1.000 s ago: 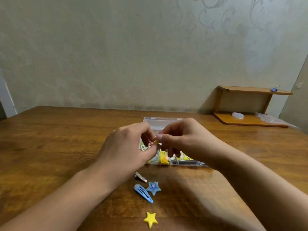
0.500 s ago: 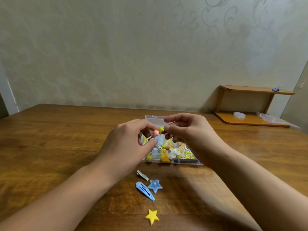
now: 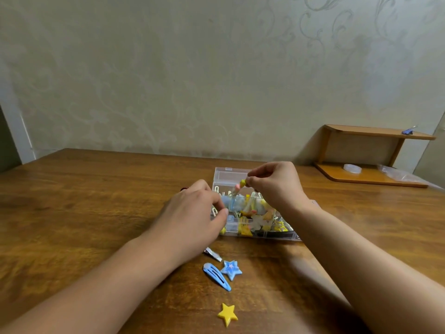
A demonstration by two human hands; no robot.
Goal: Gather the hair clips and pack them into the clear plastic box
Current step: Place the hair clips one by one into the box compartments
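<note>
The clear plastic box (image 3: 225,175) lies open mid-table, its near half full of yellow, white and blue hair clips. My right hand (image 3: 277,185) hovers over it and pinches a slim clip with yellow and pink beads (image 3: 240,185), which hangs down into the box. My left hand (image 3: 195,213) has its fingers curled at the box's left wall, thumb and forefinger closing on that edge. In front of the box lie a silver clip (image 3: 213,254), a blue snap clip (image 3: 216,276), a blue star clip (image 3: 231,269) and a yellow star clip (image 3: 227,314).
The wooden table (image 3: 84,213) runs back to a patterned wall. At the back right stands a low wooden shelf (image 3: 375,177) with a tape roll (image 3: 352,168), a plastic bag (image 3: 397,174) and a blue binder clip (image 3: 408,131) on top.
Both hands held the beaded clip together. Now my right hand alone holds it, farther back over the box, and my left hand has dropped to the box's left side.
</note>
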